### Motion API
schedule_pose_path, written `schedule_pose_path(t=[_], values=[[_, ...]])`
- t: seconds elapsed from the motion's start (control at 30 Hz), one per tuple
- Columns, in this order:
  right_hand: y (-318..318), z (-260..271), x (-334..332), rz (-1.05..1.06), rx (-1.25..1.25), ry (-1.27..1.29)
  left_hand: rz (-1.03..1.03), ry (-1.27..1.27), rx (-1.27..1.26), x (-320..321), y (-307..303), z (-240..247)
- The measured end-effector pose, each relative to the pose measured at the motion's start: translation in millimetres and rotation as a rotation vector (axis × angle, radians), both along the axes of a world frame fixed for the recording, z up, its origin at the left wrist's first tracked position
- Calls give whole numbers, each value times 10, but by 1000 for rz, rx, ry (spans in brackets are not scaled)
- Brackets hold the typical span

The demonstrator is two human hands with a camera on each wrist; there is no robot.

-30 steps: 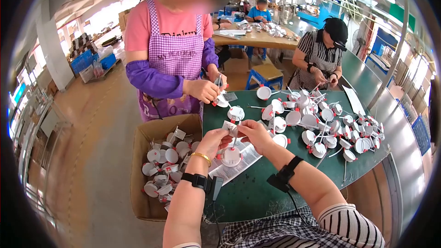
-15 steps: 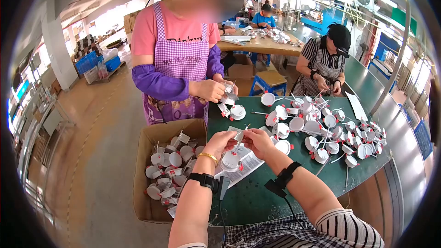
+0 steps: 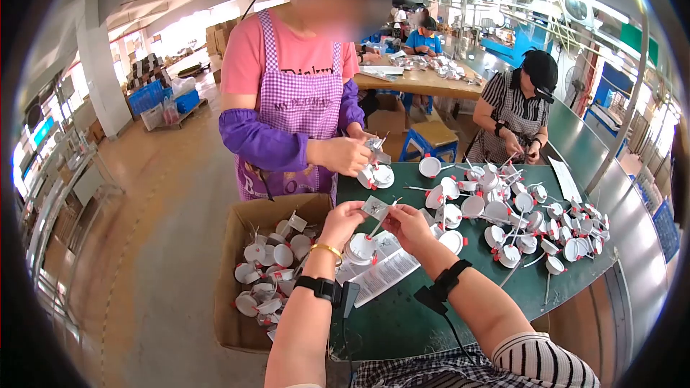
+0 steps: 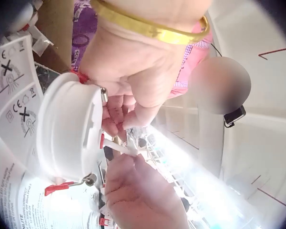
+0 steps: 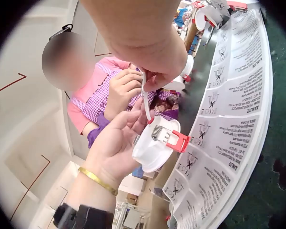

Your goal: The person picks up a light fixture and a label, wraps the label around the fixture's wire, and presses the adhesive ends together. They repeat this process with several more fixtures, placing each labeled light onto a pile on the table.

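A round white downlight (image 3: 361,248) with red-tipped spring clips is below my hands, over the printed label sheets. Its white cable (image 5: 147,102) runs up to my fingers. My left hand (image 3: 343,224) pinches a small square silvery label (image 3: 375,207) by its near edge, thumb on top. With thumb and forefinger my right hand (image 3: 408,228) pinches the cable close to its bare end, right beside the label. In the left wrist view the downlight (image 4: 69,131) sits beside my left palm, and both hands' fingertips meet at the cable.
Printed label sheets (image 3: 384,273) lie on the green table (image 3: 460,316). A heap of downlights (image 3: 496,205) spreads to the right. The cardboard box (image 3: 233,273) at left holds several more. Across the table a person in a purple apron (image 3: 305,100) handles downlights; another person (image 3: 521,104) works beyond the heap.
My hands have drawn slightly apart, and the label between them now shows flat. The head view has shifted, so the scene sits lower and farther right.
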State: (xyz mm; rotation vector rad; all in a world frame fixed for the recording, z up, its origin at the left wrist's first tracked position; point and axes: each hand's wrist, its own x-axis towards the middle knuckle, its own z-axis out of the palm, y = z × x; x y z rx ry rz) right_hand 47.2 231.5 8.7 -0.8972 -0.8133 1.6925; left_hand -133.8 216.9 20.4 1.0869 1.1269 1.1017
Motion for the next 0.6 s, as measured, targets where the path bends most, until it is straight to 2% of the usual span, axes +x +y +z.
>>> schedule_pose_path(t=[0.03, 0.13, 0.2, 0.27, 0.33, 0.47, 0.53, 0.6], values=[[57, -24, -25, -24, 37, 17, 137, 42, 68, -49, -49, -3], [139, 62, -227, -133, 91, -6, 224, 2, 175, -270, -266, -113], [225, 28, -274, -258, 238, -185, 444, 221, 271, -349, -560, -111], [328, -63, -362, -321, 310, -271, 493, 53, 274, -432, -797, -276], [350, -73, -443, -353, 352, -397, 510, 1, 204, -375, -1054, -284], [197, 3, -325, -250, 292, -505, 492, -52, 120, -174, -1367, -361], [96, -60, -163, -271, 412, -765, 486, -150, 79, -18, -1463, -347], [-140, -21, 119, -263, 535, -737, 447, -161, 53, 98, -1530, -371]])
